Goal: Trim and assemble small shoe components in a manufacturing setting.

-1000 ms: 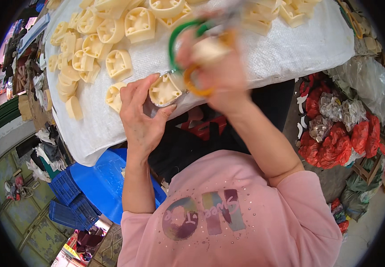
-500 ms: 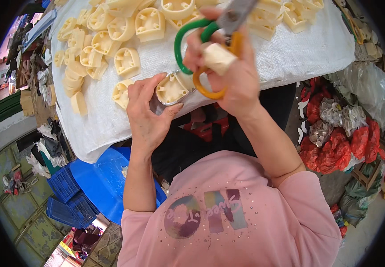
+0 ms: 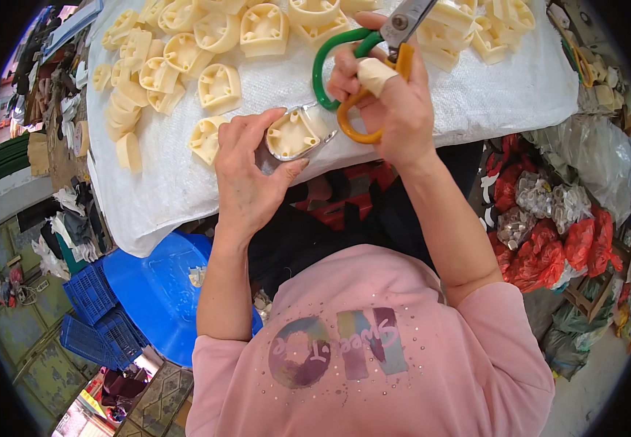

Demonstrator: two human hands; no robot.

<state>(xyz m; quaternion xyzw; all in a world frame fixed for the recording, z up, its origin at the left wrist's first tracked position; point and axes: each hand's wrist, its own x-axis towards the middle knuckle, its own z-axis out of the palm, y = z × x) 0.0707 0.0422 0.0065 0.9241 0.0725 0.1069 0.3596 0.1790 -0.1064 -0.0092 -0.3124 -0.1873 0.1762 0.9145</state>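
My left hand (image 3: 251, 164) curls its thumb and fingers round a cream plastic piece (image 3: 291, 134) at the near edge of the white-covered table. The piece is a hollow, rounded shell with small posts inside. A thin shiny silvery strip (image 3: 299, 155) wraps round its side, with loose ends sticking out to the right. Just right of it, my right hand (image 3: 396, 102) grips scissors (image 3: 328, 67) with one green and one orange handle loop. Their metal blades point up and away from the piece. A pale wrapping covers one finger of that hand.
Many similar cream pieces (image 3: 218, 87) lie across the far and left parts of the white cloth (image 3: 155, 204). A blue plastic tub (image 3: 155, 291) and blue baskets (image 3: 97, 339) stand low at left. Red plastic bags (image 3: 538, 255) and clear bags (image 3: 600, 156) are heaped at right.
The scissors, blurred before, are now sharper, and the right hand has shifted slightly right. Both silvery strip ends show more plainly. The view has shifted a little; the left hand keeps its hold.
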